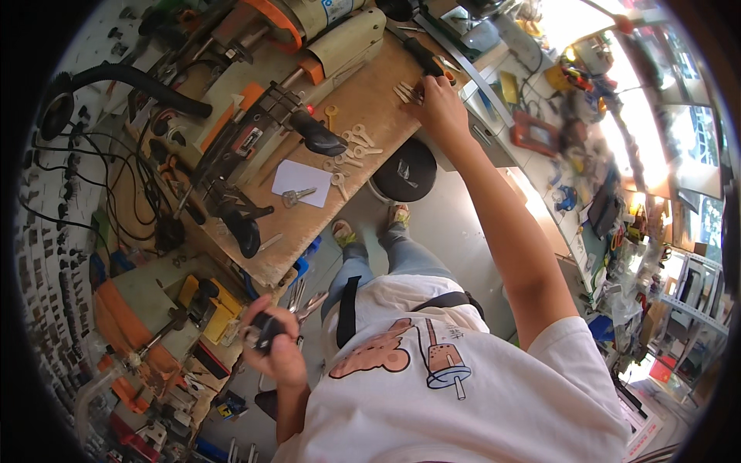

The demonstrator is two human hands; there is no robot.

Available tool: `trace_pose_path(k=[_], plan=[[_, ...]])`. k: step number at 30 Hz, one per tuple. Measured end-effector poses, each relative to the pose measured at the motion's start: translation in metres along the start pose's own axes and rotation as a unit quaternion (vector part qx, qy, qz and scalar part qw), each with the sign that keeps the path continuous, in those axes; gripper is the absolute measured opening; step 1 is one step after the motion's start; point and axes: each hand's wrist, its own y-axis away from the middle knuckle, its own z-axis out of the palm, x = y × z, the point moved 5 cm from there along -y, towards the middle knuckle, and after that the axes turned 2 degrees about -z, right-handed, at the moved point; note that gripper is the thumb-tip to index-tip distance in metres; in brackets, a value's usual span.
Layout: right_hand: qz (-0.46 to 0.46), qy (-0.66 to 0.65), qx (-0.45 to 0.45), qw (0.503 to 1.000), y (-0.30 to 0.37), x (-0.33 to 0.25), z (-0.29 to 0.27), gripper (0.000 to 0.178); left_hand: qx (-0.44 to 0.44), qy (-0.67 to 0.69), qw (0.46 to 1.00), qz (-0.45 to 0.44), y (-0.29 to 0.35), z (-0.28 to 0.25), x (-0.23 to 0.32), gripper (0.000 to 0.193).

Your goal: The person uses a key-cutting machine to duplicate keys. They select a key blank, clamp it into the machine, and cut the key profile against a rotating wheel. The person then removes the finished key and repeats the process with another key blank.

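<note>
My right hand (440, 106) reaches to the far right part of a wooden workbench (370, 85). Its fingers curl around the ends of several small keys (403, 92), which fan out to the left; the fingertips are partly hidden. Low on the left, my left hand (279, 351) is raised and closed around a black key fob (266, 332). A blurred metal piece (312, 305) shows just right of its fingers; whether it belongs to the fob I cannot tell. More loose keys (356, 140) lie on the bench, and one bigger key (299, 196) rests on a white card (287, 179).
A key-cutting machine (255, 131) with black handles covers the bench's left half. Cables (116, 170) hang beyond it. Under the bench edge stands a black round stool (404, 171). A second machine (154, 324) is at lower left; a cluttered counter (532, 154) runs along the right.
</note>
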Motion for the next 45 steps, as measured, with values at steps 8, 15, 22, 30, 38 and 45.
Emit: trace_pose_path(k=[8,15,22,30,38,45], plan=[[-0.011,0.066,-0.096,0.993,-0.026,-0.007,0.013,0.021,-0.039,0.041,0.994,-0.097,0.003,0.022,-0.015,0.055],[-0.051,0.183,-0.07,0.979,-0.028,-0.021,0.011,0.011,-0.062,0.039,0.993,-0.088,-0.005,0.017,-0.018,0.054],[-0.069,0.167,-0.075,0.981,-0.027,-0.037,0.024,0.011,-0.066,0.058,0.988,-0.129,-0.001,0.011,-0.031,0.057],[0.133,-0.633,-0.071,0.76,0.028,0.016,-0.012,0.013,-0.191,0.023,0.968,-0.164,-0.009,0.04,-0.027,0.05],[0.163,-0.901,-0.056,0.397,0.253,0.082,-0.068,0.012,-0.306,-0.019,0.944,-0.124,0.047,0.146,-0.007,0.043],[0.173,-0.879,0.104,0.432,0.445,0.201,-0.142,0.009,-0.486,-0.055,0.857,-0.164,0.211,0.295,-0.024,0.038]])
